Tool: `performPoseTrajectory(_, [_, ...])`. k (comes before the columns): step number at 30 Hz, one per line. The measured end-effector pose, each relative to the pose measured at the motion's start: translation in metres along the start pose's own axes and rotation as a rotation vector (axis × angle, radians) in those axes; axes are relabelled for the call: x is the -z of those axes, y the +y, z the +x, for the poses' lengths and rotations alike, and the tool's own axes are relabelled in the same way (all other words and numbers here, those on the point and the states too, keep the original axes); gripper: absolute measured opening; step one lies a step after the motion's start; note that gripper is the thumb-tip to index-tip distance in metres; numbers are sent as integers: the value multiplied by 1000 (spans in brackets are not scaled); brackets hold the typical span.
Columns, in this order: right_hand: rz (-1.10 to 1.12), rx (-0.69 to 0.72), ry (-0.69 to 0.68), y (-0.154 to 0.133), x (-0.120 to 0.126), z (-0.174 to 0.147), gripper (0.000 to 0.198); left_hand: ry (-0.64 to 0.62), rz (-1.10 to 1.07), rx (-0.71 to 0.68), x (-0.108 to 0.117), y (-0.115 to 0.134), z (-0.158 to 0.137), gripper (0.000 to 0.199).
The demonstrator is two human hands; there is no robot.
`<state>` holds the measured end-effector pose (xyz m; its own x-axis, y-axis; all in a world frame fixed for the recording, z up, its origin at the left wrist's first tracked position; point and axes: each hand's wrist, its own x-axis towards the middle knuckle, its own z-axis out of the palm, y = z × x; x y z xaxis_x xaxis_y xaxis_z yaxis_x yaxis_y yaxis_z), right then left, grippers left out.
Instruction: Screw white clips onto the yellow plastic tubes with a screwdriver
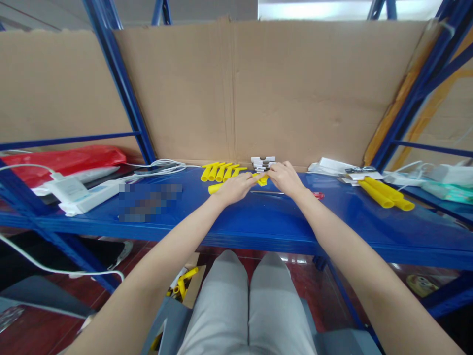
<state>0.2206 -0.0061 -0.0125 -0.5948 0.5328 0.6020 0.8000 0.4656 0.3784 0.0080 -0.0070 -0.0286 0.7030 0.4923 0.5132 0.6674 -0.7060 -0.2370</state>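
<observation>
Left hand: while its fingers reach toward the right, the left hand [239,187] has its grip closed over a yellow pipe [215,189]; how tightly, can't tell.
Right hand: right hand [285,177] meets the left fingertips, fingers bent; grip opening hidden, can't tell if anything is held.
Yellow pipe: above the tabletop [266,222], round end out left of the left hand, yellow also at the fingertips; middle covered.
Screwdriver: thin screwdriver [264,193] lies crosswise just nearer the person, red handle [318,195] right of the right wrist.
Pipe row: yellow pipes [220,172] side by side, behind and left of the left hand.
Small parts: black-and-white parts [263,161] right behind the hands, by the cardboard [277,88].
Right side: more yellow tubes [384,191] near white packaging [328,166].
Left side: power strip [94,197], white cables [162,167], red bag [66,162]; pixelated patch, contents unreadable.
Below: open box [195,286] with yellow pieces [183,284], beside grey trousers [221,301].
</observation>
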Motion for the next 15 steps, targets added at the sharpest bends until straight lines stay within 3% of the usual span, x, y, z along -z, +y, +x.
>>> performPoseTrajectory(4, [144, -126, 57, 2, -3, -2, 25, 26, -18, 148, 2, -4, 0, 46])
performPoseTrajectory(11, [831, -720, 127, 7, -14, -2, 26, 53, 29, 544, 11, -13, -3, 43])
performPoseTrajectory(15, [907, -803, 105, 14, -30, -3, 29, 77, -27, 657, 9, -21, -4, 43])
